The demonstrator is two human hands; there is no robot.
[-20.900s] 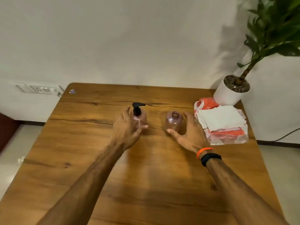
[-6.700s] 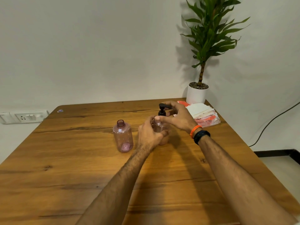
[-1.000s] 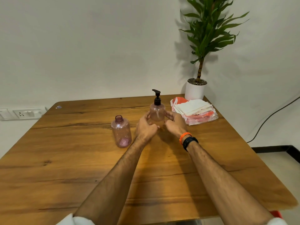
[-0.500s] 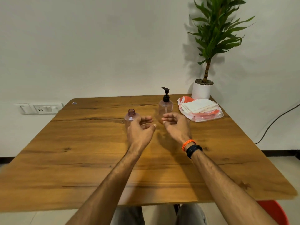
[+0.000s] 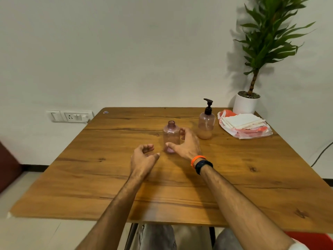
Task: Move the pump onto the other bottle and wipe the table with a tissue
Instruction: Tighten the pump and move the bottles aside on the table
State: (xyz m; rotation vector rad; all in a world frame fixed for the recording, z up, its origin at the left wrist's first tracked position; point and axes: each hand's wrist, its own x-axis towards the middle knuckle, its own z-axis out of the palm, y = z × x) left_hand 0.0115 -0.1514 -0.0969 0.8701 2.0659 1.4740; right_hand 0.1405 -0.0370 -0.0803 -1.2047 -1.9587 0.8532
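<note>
A pink bottle without a cap (image 5: 171, 134) stands upright at the middle of the wooden table (image 5: 100, 181). My right hand (image 5: 187, 147) wraps around it, thumb across its lower front and fingers behind its right side. My left hand (image 5: 144, 157) hovers just left of it, fingers loosely curled and apart, holding nothing. To the right stands a second pink bottle (image 5: 206, 125) with some liquid in its bottom and the black pump (image 5: 208, 105) on its neck. White tissues (image 5: 241, 120) lie stacked on a red-and-clear plastic bag (image 5: 252, 133) at the far right.
A white pot with a tall green plant (image 5: 246, 104) stands at the table's far right corner against the wall. A switch and socket plate (image 5: 70, 116) is on the wall at left. A dark cable (image 5: 322, 154) hangs at right. My knees show under the near edge.
Both hands have left the pump bottle. My right hand has moved left and closed around the capless bottle; my left hand has drawn back towards me. The camera has tilted and shifted.
</note>
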